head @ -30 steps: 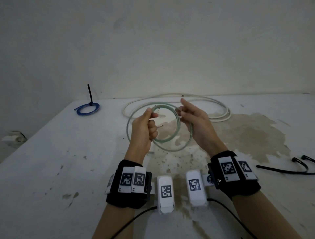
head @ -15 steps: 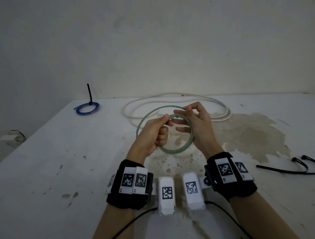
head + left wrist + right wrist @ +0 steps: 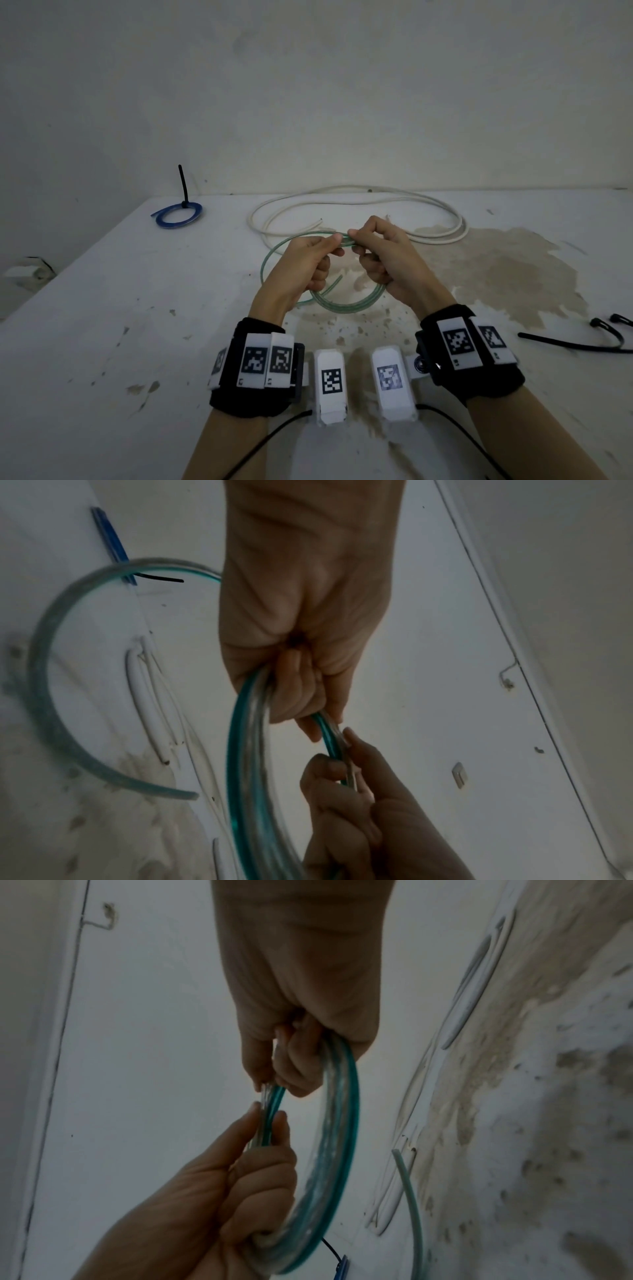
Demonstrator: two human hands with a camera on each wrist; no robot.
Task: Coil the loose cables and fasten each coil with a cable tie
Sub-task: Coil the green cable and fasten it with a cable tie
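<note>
Both hands raised at frame centre, above surface (image 3: pixel 102 342). Left hand (image 3: pixel 305 263) and right hand (image 3: pixel 383 260) each clamped on green cable (image 3: pixel 346 303), pinching its top side by side, probably to keep loops stacked. 1 loose end sticks out below. Blue coil (image 3: pixel 178 215) upper left, already tied. White cable (image 3: pixel 359 219) behind, uncoiled. Black ties (image 3: pixel 575 346) at right edge, likely waiting.

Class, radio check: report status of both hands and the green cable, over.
Left hand and right hand both grip the translucent green cable coil, held above the white table. One cable end loose, untied. Black cable ties lie right, untouched.
</note>
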